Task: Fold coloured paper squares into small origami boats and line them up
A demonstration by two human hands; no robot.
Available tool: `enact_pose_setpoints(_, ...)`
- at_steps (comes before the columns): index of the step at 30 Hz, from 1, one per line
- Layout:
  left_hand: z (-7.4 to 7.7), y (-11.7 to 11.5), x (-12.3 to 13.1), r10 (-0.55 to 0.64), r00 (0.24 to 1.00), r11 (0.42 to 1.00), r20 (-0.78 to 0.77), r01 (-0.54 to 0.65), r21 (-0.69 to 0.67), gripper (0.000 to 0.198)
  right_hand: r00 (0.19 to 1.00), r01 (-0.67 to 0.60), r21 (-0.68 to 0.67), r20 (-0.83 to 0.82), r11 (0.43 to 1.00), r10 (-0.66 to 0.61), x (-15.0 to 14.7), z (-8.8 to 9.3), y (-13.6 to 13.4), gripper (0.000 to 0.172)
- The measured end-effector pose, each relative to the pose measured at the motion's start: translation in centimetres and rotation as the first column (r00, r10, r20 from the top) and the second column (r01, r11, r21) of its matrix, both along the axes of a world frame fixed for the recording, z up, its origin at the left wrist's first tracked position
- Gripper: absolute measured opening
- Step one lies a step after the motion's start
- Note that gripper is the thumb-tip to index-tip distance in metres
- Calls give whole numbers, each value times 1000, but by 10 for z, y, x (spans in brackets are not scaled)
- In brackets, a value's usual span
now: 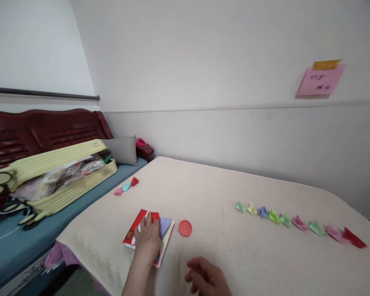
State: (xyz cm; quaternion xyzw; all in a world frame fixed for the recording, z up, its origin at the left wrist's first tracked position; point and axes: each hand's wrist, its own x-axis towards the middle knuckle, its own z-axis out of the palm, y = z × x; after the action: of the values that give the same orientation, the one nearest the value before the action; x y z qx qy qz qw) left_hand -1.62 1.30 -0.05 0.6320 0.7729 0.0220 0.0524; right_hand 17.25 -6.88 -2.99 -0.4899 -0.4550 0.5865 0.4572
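My left hand [148,237] lies palm down on a red and white packet [135,226], its fingers bent and somewhat spread over the top. Beneath and beside the packet is a stack of coloured paper sheets [166,234], lilac on top. My right hand [207,277] hovers near the front of the table with loosely curled, parted fingers and nothing visible in them. A round red disc [185,228] lies between the stack and my right hand, touching neither. My left thumb is hidden.
Several small folded paper pieces [274,217] form a slanting row at right on the cloth-covered table [209,189]. Further folded pieces [126,187] sit at the far left edge. An overfilled yellow suitcase [64,158] lies on a blue bench. A pink note [321,80] is on the wall.
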Motion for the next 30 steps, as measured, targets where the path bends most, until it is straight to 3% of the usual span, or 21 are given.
enact_pose_setpoints(5,1,1,-3,-4,999,1000,31,4,14,47,997,-2,-82,-74,997,-4,-37,10,37,17)
enact_pose_setpoints(13,4,-2,-5,-22,997,999,72,18,48,43,991,47,-148,-117,988,-65,-67,3,59,17)
enact_pose_setpoints(18,10,-2,-7,-22,994,999,106,19,35,35,997,8,-166,77,986,5,-91,-12,78,6)
enact_pose_setpoints(20,12,-2,-10,-20,992,999,126,17,30,36,981,-4,-146,191,989,33,-97,-18,86,16)
enact_pose_setpoints(23,14,-1,-17,46,989,998,142,-53,40,55,940,-8,-57,341,998,27,-102,-21,93,19)
enact_pose_setpoints(27,13,-1,-26,235,961,969,142,-243,39,84,881,-24,13,473,1000,15,-103,-24,96,16)
enact_pose_setpoints(30,15,-1,-30,287,944,955,165,-294,21,83,857,-22,31,515,999,3,-105,-28,98,17)
